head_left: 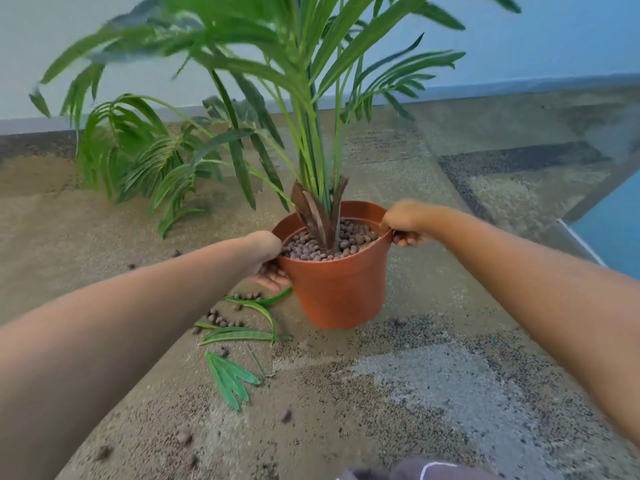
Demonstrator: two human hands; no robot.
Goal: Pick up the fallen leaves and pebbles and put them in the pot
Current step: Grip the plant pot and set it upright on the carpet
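Note:
An orange plastic pot (341, 289) with a green palm plant (311, 98) stands upright on the carpet, filled with brown clay pebbles (349, 239). My left hand (268, 258) grips the pot's left rim, fingers under the lip. My right hand (405, 225) grips the right rim. Fallen green leaves (242, 336) lie on the floor left of and in front of the pot, with another leaf (230, 377) nearer me. Spilled pebbles (221, 318) are scattered among the leaves and further across the carpet.
Speckled beige and grey carpet (398, 393) covers the floor. A pale wall (519, 46) runs behind the plant. A blue surface with a light edge (613, 233) sits at the right. Dark fabric (415, 472) shows at the bottom edge.

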